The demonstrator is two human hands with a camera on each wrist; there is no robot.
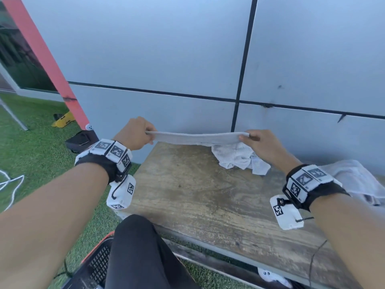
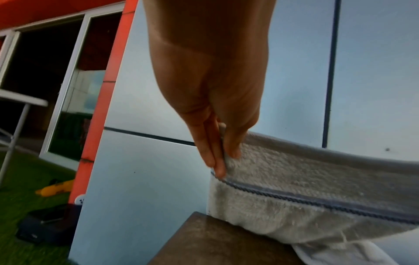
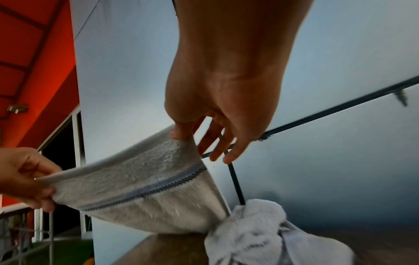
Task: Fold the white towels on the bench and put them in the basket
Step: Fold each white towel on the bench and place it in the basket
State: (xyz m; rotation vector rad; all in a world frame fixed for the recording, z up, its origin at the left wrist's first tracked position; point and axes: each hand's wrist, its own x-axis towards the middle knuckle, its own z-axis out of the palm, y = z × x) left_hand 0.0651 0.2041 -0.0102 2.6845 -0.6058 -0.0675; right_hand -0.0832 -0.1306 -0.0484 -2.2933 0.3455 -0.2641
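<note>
A white towel (image 1: 195, 137) with a blue stitched stripe hangs stretched between both hands above the far edge of the wooden bench (image 1: 204, 197). My left hand (image 1: 138, 133) pinches its left corner (image 2: 229, 161) between thumb and fingers. My right hand (image 1: 255, 140) pinches the right corner (image 3: 181, 141) with thumb and forefinger, the other fingers loose. The towel's lower edge (image 3: 163, 220) drapes onto the bench. A crumpled white towel (image 1: 239, 158) lies on the bench under my right hand. Another towel (image 1: 358, 180) lies at the bench's right end. A black mesh basket (image 1: 93, 265) with an orange rim sits by my knee.
A grey panelled wall (image 1: 166, 59) stands directly behind the bench. Green turf (image 1: 31, 153) lies to the left, with a black case (image 1: 81, 140), a yellow object (image 1: 62, 119) and white cord (image 1: 10, 184). My black-trousered knee (image 1: 137, 247) is at the bench's front edge.
</note>
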